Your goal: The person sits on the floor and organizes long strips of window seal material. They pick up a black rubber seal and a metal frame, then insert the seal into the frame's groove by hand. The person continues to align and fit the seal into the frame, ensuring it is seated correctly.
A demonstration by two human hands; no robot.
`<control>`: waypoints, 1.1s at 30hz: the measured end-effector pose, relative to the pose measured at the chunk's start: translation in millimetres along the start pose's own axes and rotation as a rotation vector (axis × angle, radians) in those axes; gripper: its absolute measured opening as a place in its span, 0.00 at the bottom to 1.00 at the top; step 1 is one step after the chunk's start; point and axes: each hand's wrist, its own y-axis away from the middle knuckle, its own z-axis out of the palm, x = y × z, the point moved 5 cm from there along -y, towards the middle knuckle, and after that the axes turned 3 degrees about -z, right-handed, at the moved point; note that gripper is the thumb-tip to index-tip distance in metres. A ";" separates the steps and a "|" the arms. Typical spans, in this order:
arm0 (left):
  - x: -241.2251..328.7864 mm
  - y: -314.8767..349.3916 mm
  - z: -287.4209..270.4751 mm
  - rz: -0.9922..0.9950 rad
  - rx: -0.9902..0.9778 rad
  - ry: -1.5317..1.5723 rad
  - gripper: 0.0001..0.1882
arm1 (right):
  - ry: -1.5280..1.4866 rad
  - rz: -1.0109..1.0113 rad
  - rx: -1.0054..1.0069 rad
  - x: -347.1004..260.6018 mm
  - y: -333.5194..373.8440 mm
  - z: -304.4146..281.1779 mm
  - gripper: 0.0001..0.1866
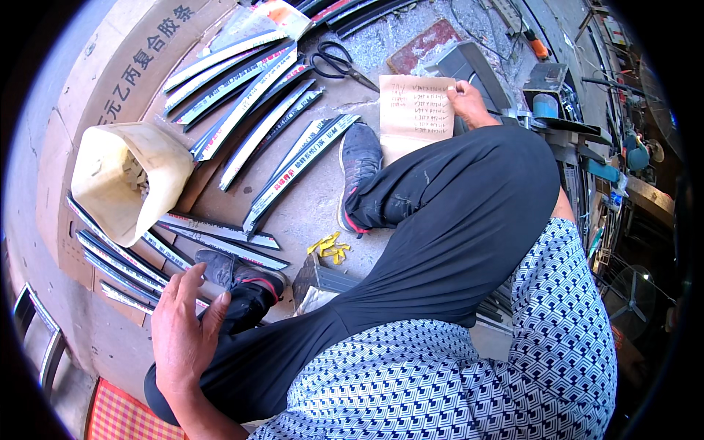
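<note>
A brown paper sheet (416,110) with handwritten lines hangs from my right hand (471,104), which pinches its right edge beyond my raised right knee. My left hand (183,323) is lifted over my left knee, fingers apart, with nothing in it. Near that hand lie several cut strips (121,268) with printed protective film. More such strips (253,103) are laid out in a fan on flattened cardboard (128,70) ahead of my feet. Black-handled scissors (343,67) rest on the ground just left of the paper.
A cut-open whitish plastic jug (139,172) holding small pieces stands on the left. Yellow scraps (331,248) lie between my shoes. At the right is a bench-like machine (550,110), with an orange-handled tool (537,45) beyond it. A red checked cloth (128,414) is at lower left.
</note>
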 end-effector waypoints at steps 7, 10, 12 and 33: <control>3.0 -2.1 -2.9 -0.041 -0.055 0.001 0.26 | -0.041 -0.006 -0.001 4.3 -2.4 0.5 0.14; 2.8 -1.6 -3.0 -0.046 -0.058 -0.007 0.27 | -0.036 0.014 -0.009 -0.6 -0.4 1.9 0.14; 2.5 -1.2 -2.1 -0.032 -0.038 -0.011 0.26 | -0.047 0.033 -0.006 0.1 -0.5 1.6 0.14; 3.1 -0.5 -4.3 0.001 -0.015 0.007 0.26 | -0.049 0.065 0.004 -4.8 2.5 -3.3 0.20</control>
